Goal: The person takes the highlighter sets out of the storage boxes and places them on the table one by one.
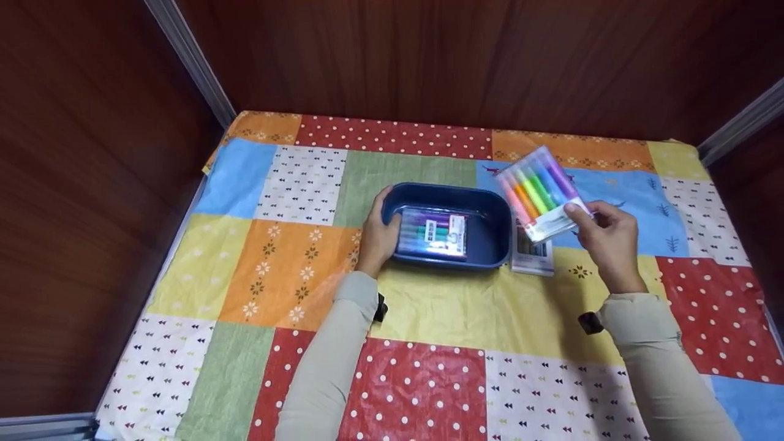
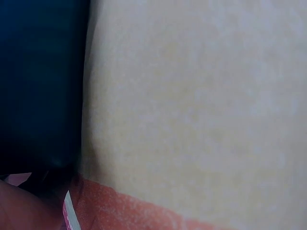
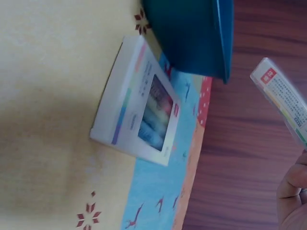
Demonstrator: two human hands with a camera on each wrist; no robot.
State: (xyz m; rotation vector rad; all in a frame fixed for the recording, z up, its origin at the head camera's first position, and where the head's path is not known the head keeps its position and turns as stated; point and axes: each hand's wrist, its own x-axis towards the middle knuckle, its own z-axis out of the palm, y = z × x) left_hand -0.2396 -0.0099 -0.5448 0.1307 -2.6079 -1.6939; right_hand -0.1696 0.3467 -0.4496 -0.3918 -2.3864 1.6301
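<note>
My left hand [image 1: 378, 239] grips the left end of a dark blue plastic bin [image 1: 492, 248], thumb over the rim and fingers along the outside. Inside the bin's left half lies a clear pack of markers [image 1: 416, 245] with a white label. Up to the right of the bin, my right hand [image 1: 612, 245] pinches a second clear pack of colored markers [image 1: 539, 193] by its white lower corner, holding it tilted in the air. Partly hidden below that pack, a white box with a window [image 3: 129, 103] stands on the cloth close beside the bin's right end.
A patchwork-patterned cloth [image 1: 294, 263] covers the table. Dark wood-grain panels [image 1: 380, 61] rise behind it and at both sides, with metal strips [image 1: 190, 55] at the corners.
</note>
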